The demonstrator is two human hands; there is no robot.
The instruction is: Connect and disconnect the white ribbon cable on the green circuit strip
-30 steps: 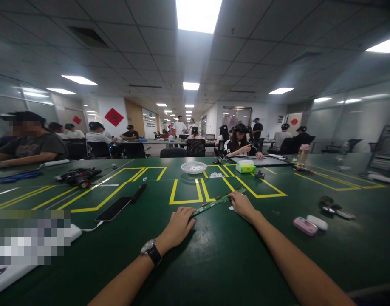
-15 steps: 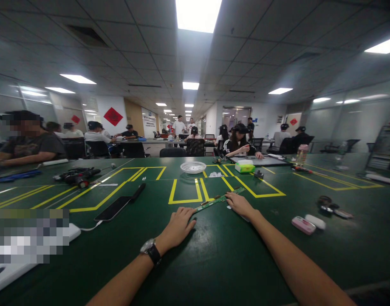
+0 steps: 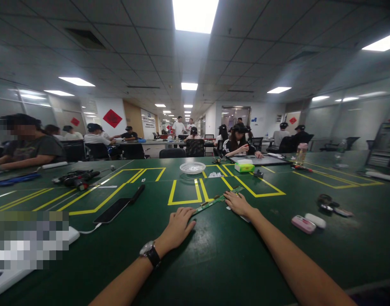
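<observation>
A long, narrow green circuit board lies slantwise on the green table between my hands. My left hand rests at its near left end, fingers stretched out over the tip and thumb apart on the tabletop. Flat near the far right end lies my right hand, with its fingertips touching the board. Something white shows partly from under the right palm; most of it is hidden, so its kind is unclear. A watch with a dark strap is on my left wrist.
Left of my hands lie a phone on a white cable and a power drill. Ahead stand a white basket and a tissue pack. A pink case and keys lie right. A co-worker sits opposite.
The view has shifted very slightly. My hands and the circuit board keep nearly the same positions. The co-worker opposite has moved a hand a little.
</observation>
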